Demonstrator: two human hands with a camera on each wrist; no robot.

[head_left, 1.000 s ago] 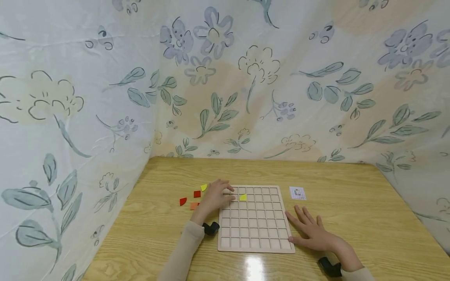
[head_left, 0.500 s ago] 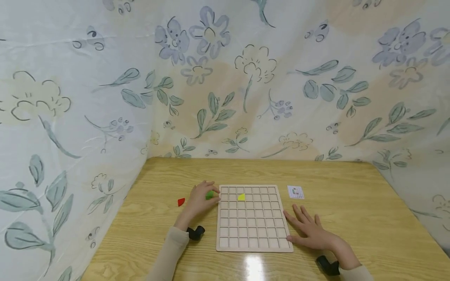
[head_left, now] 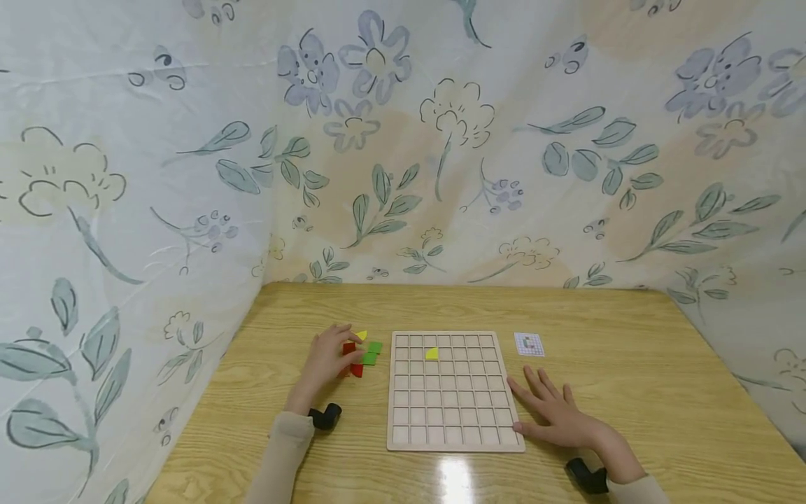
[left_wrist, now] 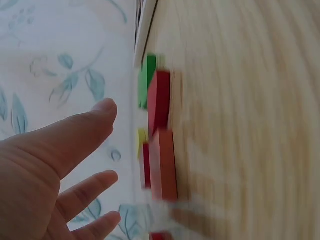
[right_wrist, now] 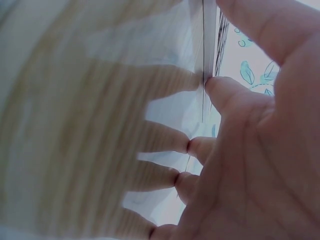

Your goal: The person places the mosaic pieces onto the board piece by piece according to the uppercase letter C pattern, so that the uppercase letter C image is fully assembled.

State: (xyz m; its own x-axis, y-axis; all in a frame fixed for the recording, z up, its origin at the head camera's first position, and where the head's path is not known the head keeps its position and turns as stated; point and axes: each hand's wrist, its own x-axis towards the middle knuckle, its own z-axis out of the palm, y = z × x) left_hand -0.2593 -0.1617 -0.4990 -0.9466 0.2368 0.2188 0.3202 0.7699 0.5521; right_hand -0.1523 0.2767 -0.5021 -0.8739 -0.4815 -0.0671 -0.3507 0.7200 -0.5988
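My left hand (head_left: 326,362) hovers over a small group of flat coloured pieces left of the board, its fingers loosely spread. The left wrist view shows the thumb and fingers apart with nothing between them, beside an orange piece (left_wrist: 164,165), a red piece (left_wrist: 160,102) and a green piece (left_wrist: 148,82). Two green squares (head_left: 374,348) and a yellow piece (head_left: 362,335) show past the fingertips; the hand partly hides the others. On the pale gridded board (head_left: 455,399) lies one yellow quarter-round piece (head_left: 432,353). My right hand (head_left: 563,418) lies spread, fingertips touching the board's right edge and the table.
A small printed pattern card (head_left: 529,344) lies right of the board. Beneath each wrist is a black fixture, one by the left (head_left: 326,417) and one by the right (head_left: 587,477). Flowered cloth (head_left: 466,175) rises behind the wooden table (head_left: 592,315).
My left hand has moved left from the board's upper left corner to above the loose pieces, uncovering the green squares. My right hand stays at the board's edge.
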